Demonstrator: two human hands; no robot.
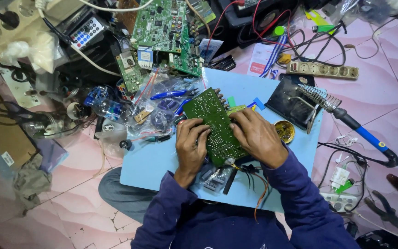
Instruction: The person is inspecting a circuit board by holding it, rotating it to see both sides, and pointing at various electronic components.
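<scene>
Blue mat [153, 159], both hands [224, 140] gripping green circuit board [208, 113]; board's middle hidden

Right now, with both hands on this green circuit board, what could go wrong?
The soldering iron rests in its stand close to the right hand; a careless reach might touch it. The wires trailing from the circuit board could snag if it turns. The left hand might knock the small bagged parts off the blue board.
</scene>
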